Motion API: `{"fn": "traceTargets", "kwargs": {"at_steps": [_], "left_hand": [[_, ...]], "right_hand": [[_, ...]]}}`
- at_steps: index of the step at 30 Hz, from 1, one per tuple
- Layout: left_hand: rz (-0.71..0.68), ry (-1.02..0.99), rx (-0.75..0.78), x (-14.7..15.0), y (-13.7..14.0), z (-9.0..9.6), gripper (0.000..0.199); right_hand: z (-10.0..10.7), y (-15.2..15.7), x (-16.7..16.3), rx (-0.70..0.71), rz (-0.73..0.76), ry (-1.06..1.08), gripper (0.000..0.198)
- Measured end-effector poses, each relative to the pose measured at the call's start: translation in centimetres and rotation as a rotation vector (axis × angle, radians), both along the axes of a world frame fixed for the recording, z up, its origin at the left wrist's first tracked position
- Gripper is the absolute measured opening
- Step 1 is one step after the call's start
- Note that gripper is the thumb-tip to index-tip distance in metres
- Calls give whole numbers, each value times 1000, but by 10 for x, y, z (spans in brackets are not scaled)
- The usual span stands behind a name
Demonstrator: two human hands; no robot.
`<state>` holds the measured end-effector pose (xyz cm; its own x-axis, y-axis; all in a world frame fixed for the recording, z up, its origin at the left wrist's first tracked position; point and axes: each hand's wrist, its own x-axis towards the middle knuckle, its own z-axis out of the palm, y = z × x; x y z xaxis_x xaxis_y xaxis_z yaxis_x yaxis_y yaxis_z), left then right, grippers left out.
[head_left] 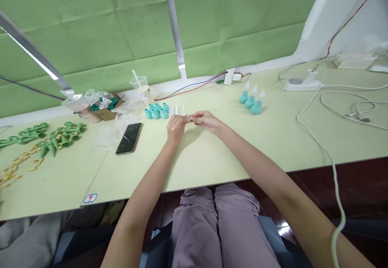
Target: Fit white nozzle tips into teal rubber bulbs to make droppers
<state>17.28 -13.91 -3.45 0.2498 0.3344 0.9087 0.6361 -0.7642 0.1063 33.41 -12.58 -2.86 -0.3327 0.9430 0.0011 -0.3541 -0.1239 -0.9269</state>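
My left hand and my right hand meet above the table, fingertips closed on a small whitish piece. Most of that piece is covered by fingers, so its exact kind does not show. Just behind my left hand, a row of small white translucent tips lies on the table. Beside them stand several teal rubber bulbs with open necks. Farther right are three teal bulbs with translucent pointed nozzles fitted on top.
A phone lies left of my hands, near crumpled plastic bags. Behind stand a drink cup and an open cardboard box. Green cone-shaped parts cover the far left. A power strip and white cables occupy the right.
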Motion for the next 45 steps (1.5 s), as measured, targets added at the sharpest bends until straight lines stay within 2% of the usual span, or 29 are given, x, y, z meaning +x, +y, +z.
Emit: {"fn": "traceTargets", "kwargs": {"at_steps": [6,10,19,26,28,32,38,41,45], "left_hand": [[-4,25,32,-1,1,-1,17],[-57,52,52,-1,1,0,16],[-60,143,57,-1,-1,0,16],[-57,90,113,1,-4,4,13],[-41,41,118,2,-3,6,13],[35,-89,88,1,0,9,12],[56,-143,11,1,1,8,15],[58,-140,18,1,0,8,15],[29,-101,70,1,0,7,13]], "right_hand": [[3,-1,-1,-60,1,21,23],[6,-1,3,-87,60,14,22],[6,0,9,-92,126,14,24],[9,0,14,-38,202,-8,26],[10,-2,12,8,171,7,27],[12,-6,0,159,-18,16,25],[14,-6,-9,385,-189,-50,22],[12,-5,-11,413,-223,-43,22],[11,-5,-14,384,-257,-53,24]]}}
